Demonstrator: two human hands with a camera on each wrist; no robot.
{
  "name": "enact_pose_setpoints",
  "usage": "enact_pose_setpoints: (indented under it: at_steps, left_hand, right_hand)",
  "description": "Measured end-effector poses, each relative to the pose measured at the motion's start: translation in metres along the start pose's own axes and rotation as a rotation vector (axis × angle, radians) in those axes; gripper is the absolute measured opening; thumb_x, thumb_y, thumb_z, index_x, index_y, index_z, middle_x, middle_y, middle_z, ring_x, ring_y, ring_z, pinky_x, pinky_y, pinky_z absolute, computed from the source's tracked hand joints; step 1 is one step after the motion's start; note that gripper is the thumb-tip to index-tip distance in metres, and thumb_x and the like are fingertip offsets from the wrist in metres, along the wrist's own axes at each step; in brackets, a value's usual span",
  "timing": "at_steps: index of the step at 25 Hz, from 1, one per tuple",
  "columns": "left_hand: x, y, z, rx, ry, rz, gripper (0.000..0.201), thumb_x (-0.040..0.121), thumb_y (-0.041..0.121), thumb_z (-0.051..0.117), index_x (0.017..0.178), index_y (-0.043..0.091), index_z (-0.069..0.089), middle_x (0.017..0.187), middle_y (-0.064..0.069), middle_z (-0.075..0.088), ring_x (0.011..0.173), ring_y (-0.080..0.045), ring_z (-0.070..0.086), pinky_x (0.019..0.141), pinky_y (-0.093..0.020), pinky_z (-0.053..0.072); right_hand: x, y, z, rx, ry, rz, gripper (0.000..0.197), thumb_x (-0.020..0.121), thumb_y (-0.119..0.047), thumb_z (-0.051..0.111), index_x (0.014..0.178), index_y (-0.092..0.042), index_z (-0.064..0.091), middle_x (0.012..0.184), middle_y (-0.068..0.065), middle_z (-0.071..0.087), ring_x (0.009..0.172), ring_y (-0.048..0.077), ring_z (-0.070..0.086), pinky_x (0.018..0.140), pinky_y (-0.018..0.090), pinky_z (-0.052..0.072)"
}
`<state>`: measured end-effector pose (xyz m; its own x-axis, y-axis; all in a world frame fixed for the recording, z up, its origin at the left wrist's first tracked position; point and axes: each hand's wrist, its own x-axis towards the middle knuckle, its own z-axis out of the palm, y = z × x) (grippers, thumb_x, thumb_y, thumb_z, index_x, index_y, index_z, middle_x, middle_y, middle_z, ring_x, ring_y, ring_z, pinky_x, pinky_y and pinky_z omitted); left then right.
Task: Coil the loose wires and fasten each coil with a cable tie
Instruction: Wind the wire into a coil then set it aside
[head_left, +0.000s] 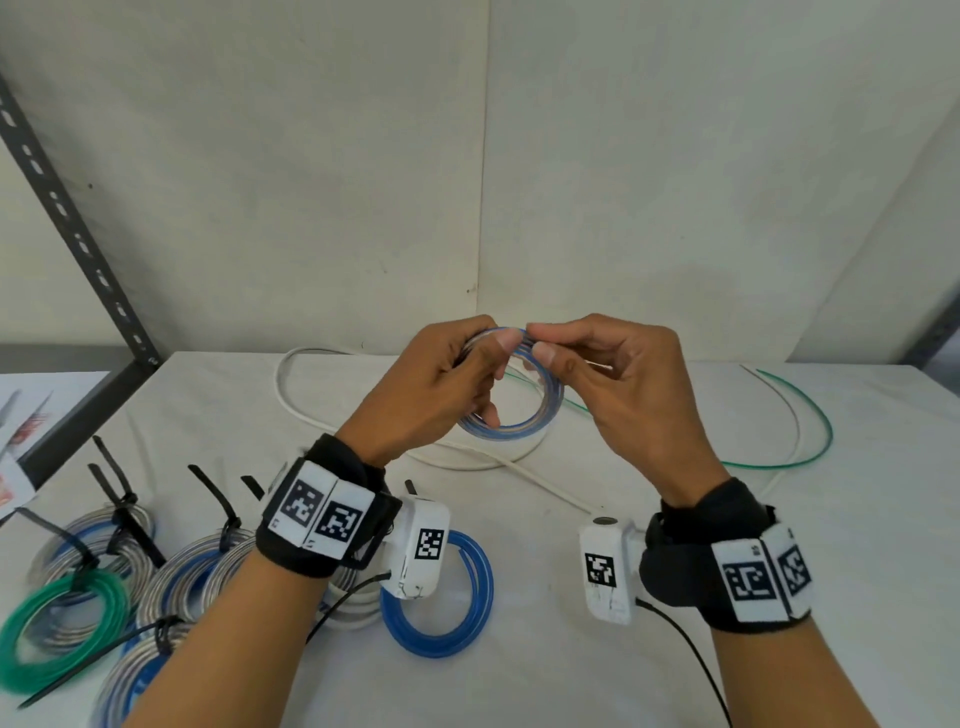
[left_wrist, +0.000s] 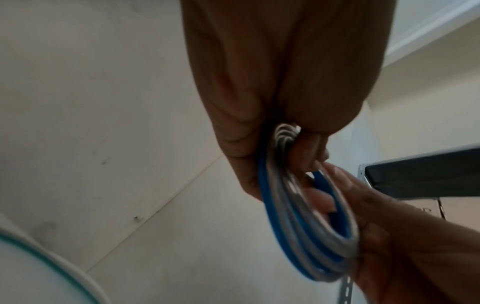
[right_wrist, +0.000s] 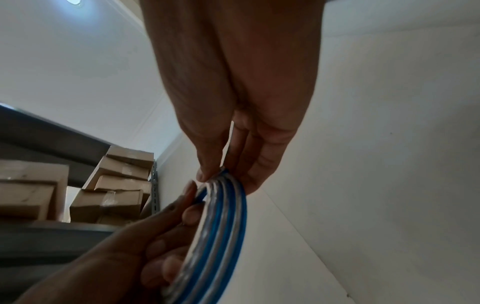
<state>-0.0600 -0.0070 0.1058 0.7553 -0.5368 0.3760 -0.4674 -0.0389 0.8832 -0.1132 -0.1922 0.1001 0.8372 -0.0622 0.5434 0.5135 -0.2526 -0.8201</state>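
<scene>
Coil (head_left: 511, 384) of blue and grey wire was held above the desk (head_left: 571, 649). Left hand (head_left: 441, 387) gripped its loops; right hand (head_left: 618, 384) pinched the top (probably to keep turns together before tying).

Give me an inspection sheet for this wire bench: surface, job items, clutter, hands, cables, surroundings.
Surface: white table, wrinkled cover.
Job items: blue-grey coil held in the air, no tie on it seen; tied coils and green coil at near left; blue coil lies flat, no tie visible.
Clutter: printed papers at left edge.
Hands: left hand grips the held coil; right hand pinches its top.
Cables: loose white wire and green wire on table, uncoiled.
Surroundings: white wall, metal rack upright, cardboard boxes on a shelf.
</scene>
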Motion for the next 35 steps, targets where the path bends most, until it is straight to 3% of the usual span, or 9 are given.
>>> enact_pose_setpoints:
  at_steps: [6, 10, 13, 16, 19, 23, 30, 33, 35]
  left_hand:
    - [0.002, -0.003, -0.002, -0.069, 0.086, 0.053, 0.036, 0.105, 0.026, 0.047, 0.072, 0.012, 0.047, 0.065, 0.001, 0.034, 0.052, -0.014, 0.032, 0.054, -0.031, 0.044]
    - [0.004, -0.005, -0.002, -0.110, 0.092, 0.054, 0.035, 0.104, 0.024, 0.048, 0.072, 0.010, 0.048, 0.063, 0.005, 0.036, 0.051, -0.012, 0.033, 0.055, -0.031, 0.045]
    - [0.002, -0.005, -0.001, -0.086, 0.061, 0.043, 0.039, 0.103, 0.029, 0.049, 0.077, 0.001, 0.053, 0.058, 0.002, 0.038, 0.049, -0.013, 0.040, 0.058, -0.038, 0.050]
    - [0.003, 0.002, 0.001, -0.131, -0.017, -0.133, 0.057, 0.095, 0.053, 0.045, 0.081, 0.001, 0.061, 0.054, -0.004, 0.044, 0.048, -0.018, 0.049, 0.070, -0.043, 0.056]
    - [0.019, 0.011, 0.013, -0.285, -0.229, -0.422, 0.065, 0.096, 0.062, 0.036, 0.074, 0.005, 0.059, 0.049, -0.002, 0.035, 0.041, -0.017, 0.036, 0.070, -0.038, 0.058]
    - [0.040, 0.022, 0.050, -0.286, -0.362, -0.505, 0.053, 0.106, 0.040, 0.031, 0.065, 0.010, 0.051, 0.049, 0.006, 0.019, 0.040, -0.011, 0.016, 0.059, -0.029, 0.047]
    - [0.045, 0.050, 0.174, -0.267, -0.522, -0.507, 0.040, 0.099, 0.028, 0.028, 0.066, 0.015, 0.046, 0.053, 0.007, 0.019, 0.041, -0.010, 0.014, 0.054, -0.029, 0.039]
    - [0.041, 0.060, 0.221, -0.156, -0.546, -0.486, 0.039, 0.100, 0.027, 0.030, 0.066, 0.015, 0.044, 0.055, 0.003, 0.021, 0.041, -0.012, 0.017, 0.052, -0.028, 0.036]
    - [0.036, 0.061, 0.247, -0.060, -0.554, -0.475, 0.040, 0.101, 0.028, 0.032, 0.066, 0.014, 0.043, 0.055, 0.002, 0.024, 0.040, -0.013, 0.021, 0.052, -0.028, 0.034]
  right_hand:
    - [-0.001, 0.000, 0.012, 0.015, 0.107, 0.002, 0.012, 0.085, -0.014, 0.080, 0.094, -0.016, 0.073, 0.091, 0.001, 0.079, 0.084, 0.018, 0.076, 0.079, 0.034, 0.060]
    - [-0.001, -0.002, 0.010, 0.082, 0.069, 0.033, 0.023, 0.077, -0.008, 0.085, 0.095, -0.014, 0.071, 0.091, 0.006, 0.079, 0.080, 0.025, 0.077, 0.078, 0.039, 0.062]
    - [-0.001, -0.003, 0.002, 0.130, 0.063, 0.040, 0.022, 0.075, -0.003, 0.083, 0.092, -0.012, 0.072, 0.091, 0.009, 0.079, 0.083, 0.029, 0.077, 0.081, 0.040, 0.063]
    - [-0.003, -0.002, -0.007, 0.123, 0.028, 0.076, 0.022, 0.076, 0.002, 0.082, 0.091, -0.011, 0.074, 0.089, 0.009, 0.079, 0.083, 0.026, 0.077, 0.080, 0.035, 0.062]
    - [-0.006, -0.007, -0.025, 0.001, -0.085, 0.101, 0.020, 0.077, 0.002, 0.083, 0.093, -0.008, 0.075, 0.089, 0.010, 0.079, 0.084, 0.027, 0.077, 0.079, 0.030, 0.061]
    - [-0.019, -0.021, -0.064, -0.079, -0.085, 0.132, 0.019, 0.077, -0.001, 0.083, 0.091, -0.010, 0.075, 0.087, 0.010, 0.079, 0.081, 0.026, 0.077, 0.082, 0.036, 0.062]
    - [-0.089, -0.040, -0.160, -0.104, 0.100, 0.315, 0.019, 0.081, 0.006, 0.077, 0.098, 0.004, 0.070, 0.096, 0.026, 0.075, 0.078, 0.023, 0.074, 0.077, 0.034, 0.062]
    - [-0.111, -0.041, -0.207, -0.142, 0.155, 0.485, 0.016, 0.095, -0.006, 0.067, 0.103, 0.007, 0.070, 0.099, 0.019, 0.075, 0.085, 0.023, 0.073, 0.078, 0.031, 0.061]
    - [-0.130, -0.033, -0.246, -0.362, 0.126, 0.722, 0.014, 0.100, -0.008, 0.059, 0.098, -0.004, 0.072, 0.095, 0.013, 0.073, 0.086, 0.028, 0.069, 0.070, 0.025, 0.057]
